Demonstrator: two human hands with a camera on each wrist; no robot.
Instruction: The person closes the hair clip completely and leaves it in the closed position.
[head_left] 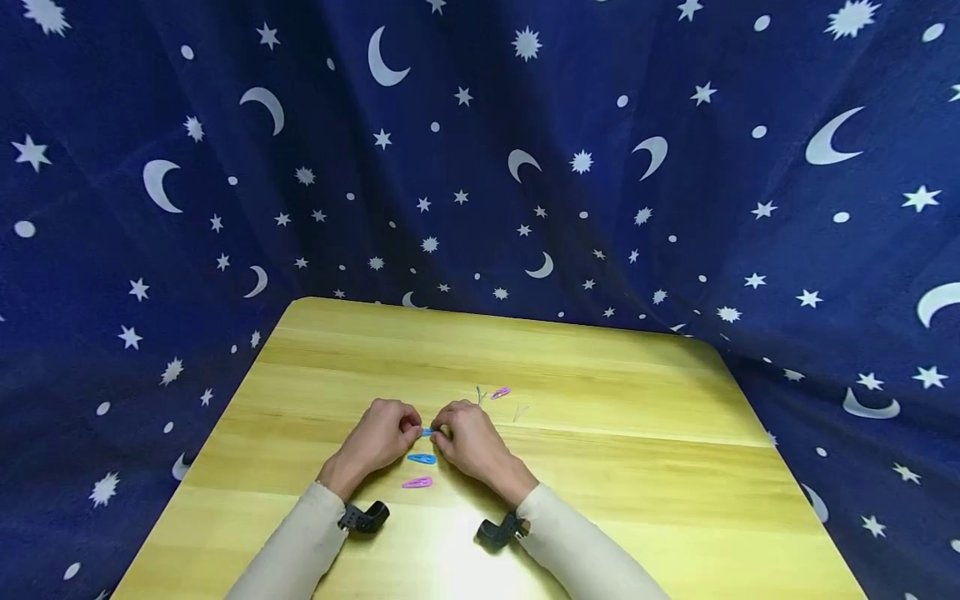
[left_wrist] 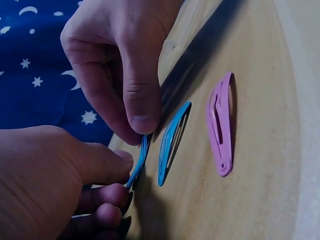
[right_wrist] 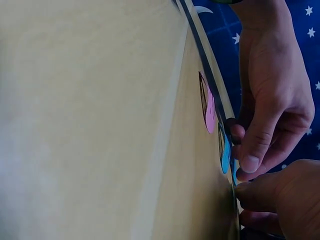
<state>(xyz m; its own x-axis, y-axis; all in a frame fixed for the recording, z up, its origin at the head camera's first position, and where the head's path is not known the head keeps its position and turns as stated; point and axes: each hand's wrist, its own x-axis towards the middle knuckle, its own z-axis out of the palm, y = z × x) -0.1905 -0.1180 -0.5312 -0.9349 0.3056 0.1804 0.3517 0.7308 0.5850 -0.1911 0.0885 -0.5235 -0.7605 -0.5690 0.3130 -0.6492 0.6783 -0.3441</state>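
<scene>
A blue snap hair clip point(head_left: 428, 432) spans the small gap between both hands. My left hand point(head_left: 378, 435) pinches one end of it between thumb and fingers, and the right hand point(head_left: 474, 442) pinches the other. In the left wrist view, only the middle of this held clip point(left_wrist: 140, 161) shows; fingertips cover its ends. Just nearer to me lies a second blue hair clip point(head_left: 422, 458), closely parallel to it. A pink hair clip point(head_left: 417, 482) lies below that one, apart from both hands.
Beyond the right hand another pink clip point(head_left: 501, 392) lies on the wooden table point(head_left: 600, 483). Beside it are a thin dark forked piece point(head_left: 481, 395) and a thin pale one point(head_left: 521, 412), too small to identify. A blue star-patterned cloth point(head_left: 480, 167) hangs behind the table.
</scene>
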